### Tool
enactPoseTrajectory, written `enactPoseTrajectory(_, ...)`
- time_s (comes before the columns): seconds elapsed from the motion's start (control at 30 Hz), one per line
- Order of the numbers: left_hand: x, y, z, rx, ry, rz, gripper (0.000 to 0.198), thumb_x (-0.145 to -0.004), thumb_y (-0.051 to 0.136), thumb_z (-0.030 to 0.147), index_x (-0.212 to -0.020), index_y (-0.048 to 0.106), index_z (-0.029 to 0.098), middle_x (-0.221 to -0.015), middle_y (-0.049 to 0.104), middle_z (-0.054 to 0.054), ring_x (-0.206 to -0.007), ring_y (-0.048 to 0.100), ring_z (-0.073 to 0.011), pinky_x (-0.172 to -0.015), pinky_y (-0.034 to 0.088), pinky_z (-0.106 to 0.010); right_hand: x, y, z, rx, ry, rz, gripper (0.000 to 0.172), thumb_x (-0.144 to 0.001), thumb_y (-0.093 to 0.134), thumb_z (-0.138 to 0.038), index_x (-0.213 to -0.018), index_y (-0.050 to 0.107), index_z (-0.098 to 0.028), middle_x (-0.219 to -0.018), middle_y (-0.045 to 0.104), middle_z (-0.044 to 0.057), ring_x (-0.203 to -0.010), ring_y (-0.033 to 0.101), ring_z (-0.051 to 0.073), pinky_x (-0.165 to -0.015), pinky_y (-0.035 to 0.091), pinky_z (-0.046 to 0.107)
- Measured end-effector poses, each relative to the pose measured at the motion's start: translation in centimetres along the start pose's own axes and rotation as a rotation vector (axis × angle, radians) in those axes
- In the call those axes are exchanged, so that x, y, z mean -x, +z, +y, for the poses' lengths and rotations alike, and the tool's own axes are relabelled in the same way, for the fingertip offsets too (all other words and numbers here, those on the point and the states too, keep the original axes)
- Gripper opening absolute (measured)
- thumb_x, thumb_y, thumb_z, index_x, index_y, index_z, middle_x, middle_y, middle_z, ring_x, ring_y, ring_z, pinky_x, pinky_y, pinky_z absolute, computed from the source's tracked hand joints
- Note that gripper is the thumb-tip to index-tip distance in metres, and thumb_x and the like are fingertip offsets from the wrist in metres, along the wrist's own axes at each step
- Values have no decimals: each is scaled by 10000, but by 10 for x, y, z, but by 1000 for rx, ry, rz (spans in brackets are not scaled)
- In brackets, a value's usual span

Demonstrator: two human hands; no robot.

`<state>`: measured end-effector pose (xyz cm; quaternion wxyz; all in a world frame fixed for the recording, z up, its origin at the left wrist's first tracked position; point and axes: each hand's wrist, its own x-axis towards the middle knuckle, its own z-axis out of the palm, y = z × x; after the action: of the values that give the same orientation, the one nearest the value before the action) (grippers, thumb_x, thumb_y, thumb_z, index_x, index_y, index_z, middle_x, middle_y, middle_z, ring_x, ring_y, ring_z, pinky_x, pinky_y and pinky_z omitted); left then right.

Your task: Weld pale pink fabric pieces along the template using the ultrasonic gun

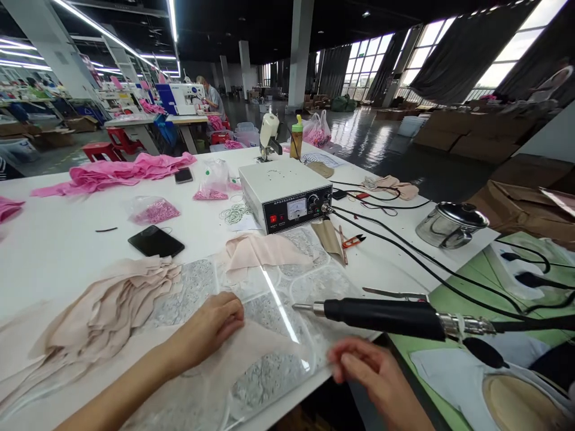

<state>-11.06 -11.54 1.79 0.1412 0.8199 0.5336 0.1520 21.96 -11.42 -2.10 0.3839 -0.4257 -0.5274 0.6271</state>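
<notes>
My left hand (211, 326) lies palm down with curled fingers on a beige fabric piece (251, 359) spread over a clear plate with lace patterns (287, 287). My right hand (368, 371) hovers near the table's front edge, fingers loosely bent, holding nothing I can see, just below a black handheld tool with a metal tip (381, 314) that lies pointing left. A stack of beige fabric pieces (108, 305) sits left of my left hand, and another beige piece (260, 248) lies farther back.
A white control box with a dial (285, 194) stands behind, its black cables (404, 251) running right. A black phone (156, 241), bags of pink bits (155, 211), pink fabric (117, 170), a steel pot (449, 224), orange snips (353, 241) and tweezers (395, 294) are about.
</notes>
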Motion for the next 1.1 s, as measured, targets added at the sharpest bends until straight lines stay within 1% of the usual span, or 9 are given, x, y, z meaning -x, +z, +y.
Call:
enactPoseTrajectory(0.07,10,-11,8,32,48,-29,239,-1013,378,231,-858,558,217,-916,665,-18,-827,641,-153,-730,532,-243,5,16,-8,135,-137,-55,218,-882,641,-374,-849,770,-201,-738,756,79,-690,726,230,-649,601,329)
enactPoseTrajectory(0.13,18,-21,15,54,101,-47,243,-1030,365,238,-887,561,223,-937,679,-19,-851,659,-148,-741,546,-228,-2,39,-18,249,-408,-32,167,-850,662,-305,-958,774,-244,-966,784,93,-891,748,255,-776,617,349)
enactPoseTrajectory(0.23,30,-32,21,48,192,-7,208,-1021,386,184,-922,562,232,-942,700,-15,-882,682,-148,-804,564,-237,-24,72,-28,388,-605,-111,512,-729,775,-293,-1230,684,-233,-1234,718,128,-1151,672,308,-997,545,460)
enactPoseTrajectory(0.27,33,-34,22,36,218,14,196,-1013,394,157,-942,560,234,-948,708,-10,-891,689,-146,-869,563,-259,-32,80,-29,413,-597,-150,518,-701,794,-285,-1205,695,-222,-1200,733,127,-1117,686,305,-976,554,452)
enactPoseTrajectory(0.4,49,-40,21,-12,234,81,180,-1001,407,110,-983,530,240,-939,720,10,-904,710,-137,-1061,492,-351,-46,98,-24,404,-504,-269,97,-805,672,-189,-819,766,-211,-753,765,35,-688,713,188,-665,571,290)
enactPoseTrajectory(0.7,73,-39,12,32,91,211,166,-1025,409,175,-1048,560,239,-880,681,14,-813,685,-125,-772,550,-205,-39,92,-31,297,-354,-248,110,-785,677,-246,-751,770,-198,-700,748,36,-660,682,179,-594,516,266)
enactPoseTrajectory(0.87,76,-39,10,-144,40,288,413,-919,348,72,-1223,588,215,-909,651,-18,-684,636,-107,-611,506,-170,-47,92,-32,181,-141,-328,234,-772,709,-405,-731,742,-177,-552,613,-10,-450,525,108,-436,437,225)
enactPoseTrajectory(1.0,90,-56,-12,-252,-99,400,332,-833,378,49,-851,674,197,-875,625,-33,-740,631,-130,-676,511,-204,-73,104,-48,298,-367,-294,240,-818,681,-371,-702,722,-166,-496,579,-17,-421,529,109,-401,444,208)
enactPoseTrajectory(1.1,114,-81,-38,-332,-229,512,283,-828,403,65,-799,658,185,-892,628,-40,-802,631,-159,-711,514,-238,-99,130,-65,341,-572,-265,167,-848,658,-282,-736,717,-173,-547,624,-6,-457,550,114,-427,465,217)
